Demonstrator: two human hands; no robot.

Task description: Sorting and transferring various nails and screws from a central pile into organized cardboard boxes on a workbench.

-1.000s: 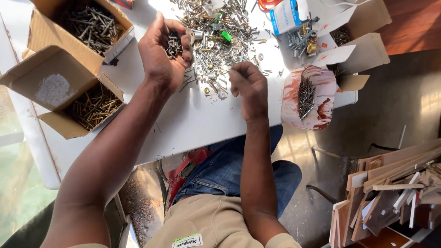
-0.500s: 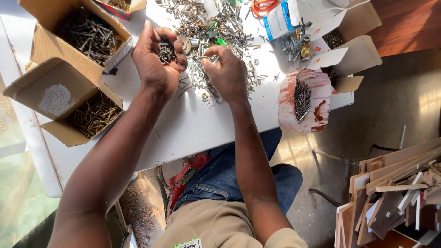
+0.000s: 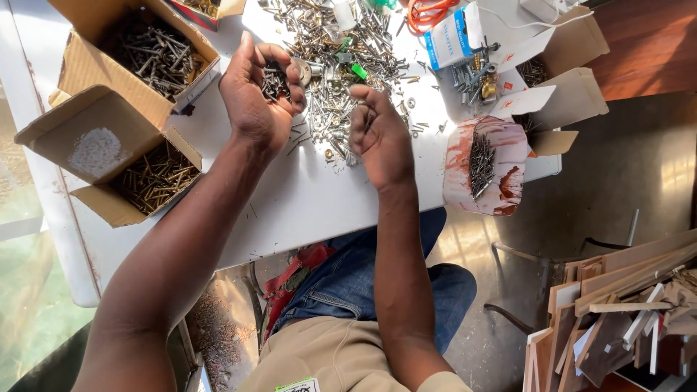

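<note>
Seen from the head camera, a person seated at a white table sorts loose hardware with both bare hands. The left hand is raised palm-up and cupped, its fingers curled partway in around a small heap of dark screws resting in the palm. The right hand hovers just beside it, over the near edge of a scattered pile of mixed screws and bolts; its fingers are drawn together in a pinch, though whether anything sits between them cannot be told from here.

The pile spreads across the middle of the table, with a small green piece lying among the metal.

To the left stand two open cardboard boxes — the far box holds grey screws, the near box holds brass-coloured screws. To the right, a red-and-white paper carton full of dark nails sits at the table's edge, with more small open cartons behind it and a blue-and-white box beyond those.

Below the table's edge show blue jeans and a tan shirt; off to the right, wood offcuts are stacked on the floor.
</note>
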